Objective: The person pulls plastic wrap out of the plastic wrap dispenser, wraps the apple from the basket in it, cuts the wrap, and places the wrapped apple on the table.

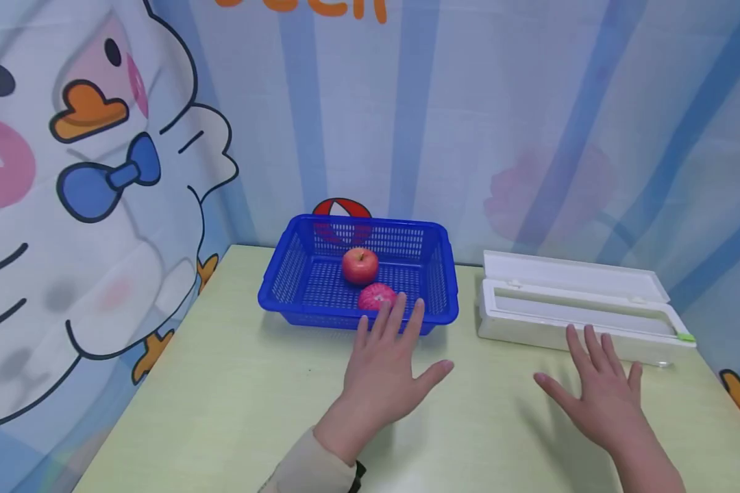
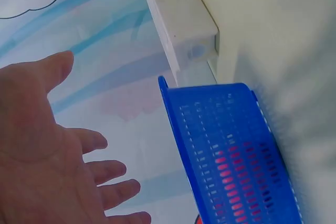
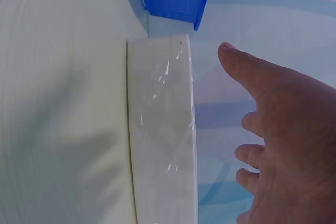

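Note:
My left hand (image 1: 382, 373) is spread palm down in front of the blue plastic basket (image 1: 277, 308), holding nothing; its fingertips overlap the near rim in the head view. Inside the basket lie a red apple (image 1: 360, 266) and a pink round object (image 1: 376, 296) with a pale patterned top, partly covered by the near rim and fingertips. To the right, my right hand (image 1: 607, 404) hovers with fingers apart before a long white box (image 1: 549, 330), whose lid (image 1: 573, 274) is tipped back. That hand is empty too. In the left wrist view, pink shows through the slots of the basket (image 2: 231, 145).
A pale green table (image 1: 222, 383) carries the basket and box along its back edge. Behind it hangs a printed cloth (image 1: 370, 123) with a cartoon duck. A small green piece (image 1: 686, 337) sits at the box's right end.

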Tool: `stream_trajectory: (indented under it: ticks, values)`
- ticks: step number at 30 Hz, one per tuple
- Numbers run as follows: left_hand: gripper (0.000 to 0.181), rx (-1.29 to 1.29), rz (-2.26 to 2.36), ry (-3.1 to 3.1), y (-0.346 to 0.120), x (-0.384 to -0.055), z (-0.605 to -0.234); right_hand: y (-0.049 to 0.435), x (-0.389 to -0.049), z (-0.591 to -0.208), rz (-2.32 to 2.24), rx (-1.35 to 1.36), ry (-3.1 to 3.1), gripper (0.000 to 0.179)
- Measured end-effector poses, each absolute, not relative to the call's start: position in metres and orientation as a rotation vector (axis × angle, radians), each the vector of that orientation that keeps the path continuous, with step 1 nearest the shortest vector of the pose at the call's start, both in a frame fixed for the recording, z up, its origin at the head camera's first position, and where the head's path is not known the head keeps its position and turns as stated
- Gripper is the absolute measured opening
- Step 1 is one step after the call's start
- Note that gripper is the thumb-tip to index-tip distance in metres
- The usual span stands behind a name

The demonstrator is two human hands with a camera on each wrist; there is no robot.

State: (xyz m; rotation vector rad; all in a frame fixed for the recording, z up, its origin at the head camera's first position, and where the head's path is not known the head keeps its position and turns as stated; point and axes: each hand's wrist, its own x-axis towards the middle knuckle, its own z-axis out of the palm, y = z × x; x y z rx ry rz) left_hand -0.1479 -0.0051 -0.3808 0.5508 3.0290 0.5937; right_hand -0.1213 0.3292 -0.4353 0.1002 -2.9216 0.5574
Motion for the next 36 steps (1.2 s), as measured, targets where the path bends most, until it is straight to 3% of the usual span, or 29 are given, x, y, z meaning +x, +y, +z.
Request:
stream_trajectory:
  ticks: [26, 36]
  values:
    - [0.086, 0.763, 0.531, 2.897, 0.095, -0.169, -0.378, 0.397, -0.128, -0.435, 0.428, -0.096, -3.021, 0.107]
    - [0.081, 0.703, 0.962, 2.71, 0.115, -0.177, -0.386, 0.408, -0.131, -0.431, 0.381, -0.11, -2.96, 0.105]
